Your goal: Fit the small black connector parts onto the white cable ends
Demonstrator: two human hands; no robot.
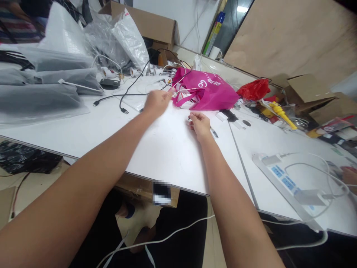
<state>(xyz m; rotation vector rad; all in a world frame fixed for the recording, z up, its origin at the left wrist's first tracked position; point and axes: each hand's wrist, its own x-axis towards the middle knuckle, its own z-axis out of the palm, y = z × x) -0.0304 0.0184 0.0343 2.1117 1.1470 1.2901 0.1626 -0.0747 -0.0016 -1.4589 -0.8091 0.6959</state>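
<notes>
My left hand (158, 103) is over the white table, just left of the open mouth of a pink bag (219, 91). Motion smears its fingers, so whether they hold anything cannot be told. A black USB cable (124, 110) runs close by, its plug lying to the left of that hand. In front of the bag, the fingertips of my right hand (200, 124) are pinched together around a tiny dark piece (189, 118), too small to name. A short dark and silvery strip (214, 132) lies beside the right wrist. White boxes (188, 101) show inside the bag.
Grey plastic bags (41, 100) cover the table's left side. Behind are a cardboard box (145, 22) and clear bags (131, 41). On the right lie a power strip (287, 182) with white cords, a red bag (255, 89) and a yellow tool (281, 113). A white cord crosses below the table edge.
</notes>
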